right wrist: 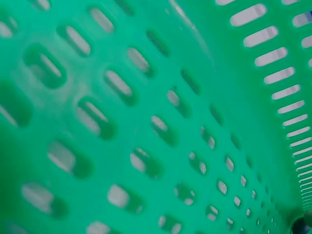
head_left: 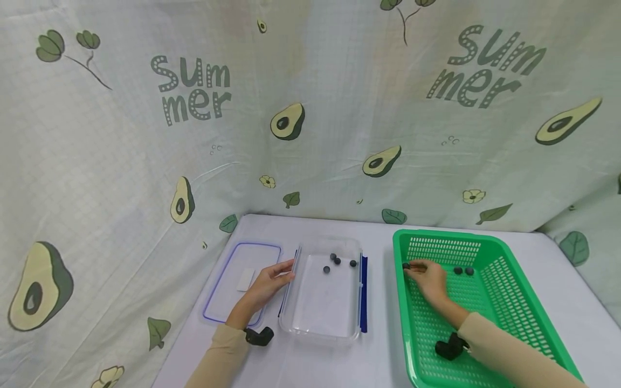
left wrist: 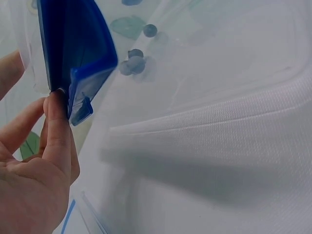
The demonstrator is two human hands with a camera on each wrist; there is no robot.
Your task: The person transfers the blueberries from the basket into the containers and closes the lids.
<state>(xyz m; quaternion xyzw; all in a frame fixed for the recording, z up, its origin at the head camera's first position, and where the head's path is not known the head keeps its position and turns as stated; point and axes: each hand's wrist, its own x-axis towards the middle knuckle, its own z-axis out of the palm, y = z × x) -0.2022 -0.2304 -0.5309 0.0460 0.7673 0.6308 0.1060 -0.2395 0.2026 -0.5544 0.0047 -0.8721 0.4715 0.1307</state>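
Note:
My left hand (head_left: 270,281) holds the left side of a clear plastic container (head_left: 320,307). In the left wrist view its fingers are against the blue locking flap (left wrist: 80,53), the thumb by the clear wall. Several blueberries (head_left: 326,269) lie in the container's far half. Inside a green perforated basket (head_left: 402,323), my right hand (head_left: 430,280) pinches a blueberry (head_left: 406,265) close to the left wall. Two more blueberries (head_left: 463,271) sit on the basket floor, right of that hand. The right wrist view shows mostly basket slots, with a dark berry (right wrist: 301,225) at the lower right corner.
A clear lid with a blue rim (head_left: 213,288) lies flat left of the container, bearing a white label (head_left: 246,279). Another blue flap (head_left: 364,296) hangs out on the container's right side. A printed curtain (head_left: 330,134) stands behind the white table (head_left: 378,345).

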